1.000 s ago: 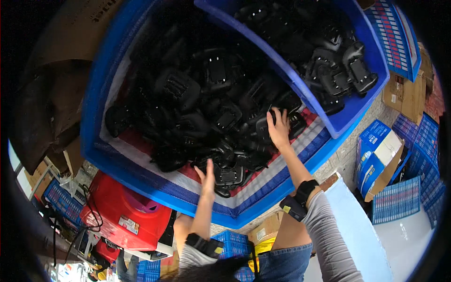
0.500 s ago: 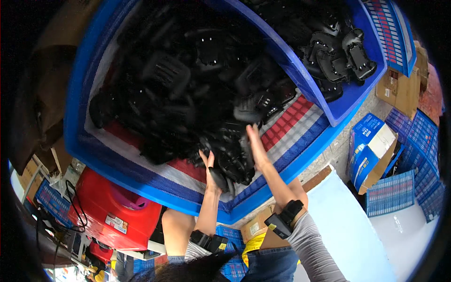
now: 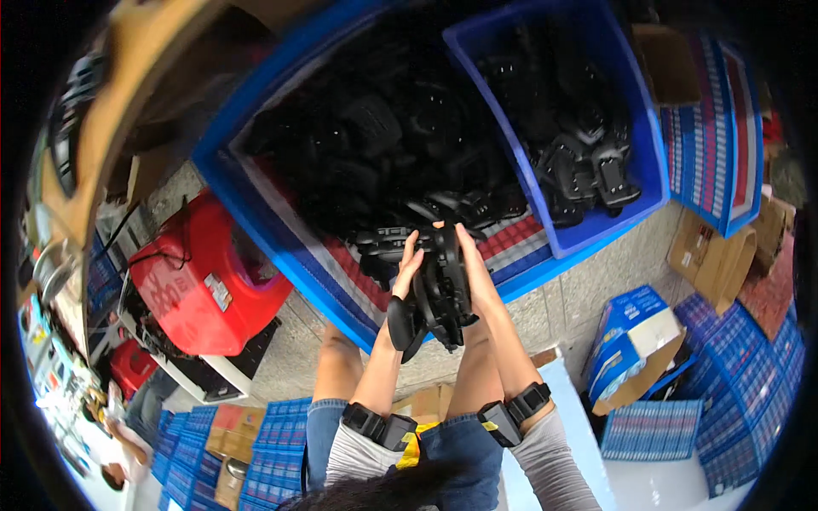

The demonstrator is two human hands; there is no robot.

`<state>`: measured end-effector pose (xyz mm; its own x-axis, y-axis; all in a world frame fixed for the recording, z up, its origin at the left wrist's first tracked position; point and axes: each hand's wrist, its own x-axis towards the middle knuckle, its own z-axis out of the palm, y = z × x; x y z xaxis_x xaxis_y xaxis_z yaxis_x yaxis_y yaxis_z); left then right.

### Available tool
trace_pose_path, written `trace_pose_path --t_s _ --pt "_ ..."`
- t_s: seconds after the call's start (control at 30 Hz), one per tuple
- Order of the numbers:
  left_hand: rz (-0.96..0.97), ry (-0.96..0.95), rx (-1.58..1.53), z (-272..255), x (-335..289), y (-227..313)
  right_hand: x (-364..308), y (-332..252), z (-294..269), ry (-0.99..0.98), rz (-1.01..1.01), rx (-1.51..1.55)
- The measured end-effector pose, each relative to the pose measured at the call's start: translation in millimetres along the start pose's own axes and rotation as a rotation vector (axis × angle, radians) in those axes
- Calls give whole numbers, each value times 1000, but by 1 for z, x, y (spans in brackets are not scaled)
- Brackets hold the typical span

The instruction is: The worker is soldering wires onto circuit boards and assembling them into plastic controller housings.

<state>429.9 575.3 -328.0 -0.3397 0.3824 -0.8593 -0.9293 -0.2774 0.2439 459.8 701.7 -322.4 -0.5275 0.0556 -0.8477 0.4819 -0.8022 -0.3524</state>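
Between my two hands is a stack of black moulded plastic parts (image 3: 440, 294), held from both sides over the near edge of a big blue tub (image 3: 281, 264). My left hand (image 3: 407, 271) presses its left side, with one rounded part hanging by the wrist. Along the right side lies my right hand (image 3: 473, 264), fingers pointing away from me. How the fingertips grip is partly hidden. Beyond them, a heap of similar black parts (image 3: 375, 128) covers the tub's red, white and blue striped lining (image 3: 366, 277).
A smaller blue bin (image 3: 543, 209) with more black parts sits at the tub's right side. A red plastic container (image 3: 200, 289) stands to the left. Cardboard boxes (image 3: 703, 251), a blue carton (image 3: 630, 341) and blue slatted crates (image 3: 652, 430) are on the right. A person (image 3: 128, 447) is far left.
My hands have closed in on the stack and lifted it from the heap toward my body. The view has shifted, showing more of the floor and the crates around.
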Motion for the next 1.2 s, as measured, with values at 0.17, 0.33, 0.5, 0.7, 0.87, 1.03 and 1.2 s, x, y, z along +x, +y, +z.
trace_pose_path --t_s 0.17,0.33,0.5,0.7,0.87,1.03,1.2 --pt "169 -156 -5 108 -35 17 -61 -108 16 4 -230 -168" --pt "270 -223 105 219 -24 38 -87 -219 8 10 -334 -88" --pt "615 50 402 252 19 33 -66 -265 -48 399 -762 -429" --pt "274 416 231 87 37 40 -21 -158 -56 354 -816 -756" --pt "-37 614 275 -71 32 11 39 -38 -61 323 -820 -1080" --pt "-225 602 276 -147 61 -7 114 38 -117 770 -764 -1188" --pt "-110 478 288 -163 117 -22 166 42 -146 745 -474 -756"
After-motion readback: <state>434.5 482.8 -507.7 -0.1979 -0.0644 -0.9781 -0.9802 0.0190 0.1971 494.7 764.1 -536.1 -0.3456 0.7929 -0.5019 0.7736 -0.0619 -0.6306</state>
